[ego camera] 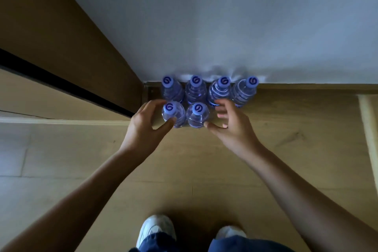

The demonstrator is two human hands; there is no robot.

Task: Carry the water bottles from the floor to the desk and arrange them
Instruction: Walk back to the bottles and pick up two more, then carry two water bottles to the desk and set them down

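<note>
Several clear water bottles with blue caps stand upright on the wooden floor against the white wall. The back row [223,90] touches the wall. Two more stand in front of it. My left hand [147,122] curls round the front left bottle [172,114], thumb on its near side and fingers at its far left side. My right hand [231,127] reaches in beside the front right bottle [197,116]. Its thumb tip touches the bottle's near side, and its fingers are spread and blurred, apart from the bottle.
A brown wooden panel [61,32] rises on the left and meets the white wall [225,16] at the corner beside the bottles. My two white shoes [155,229] stand on the floor [286,149] at the bottom of the view.
</note>
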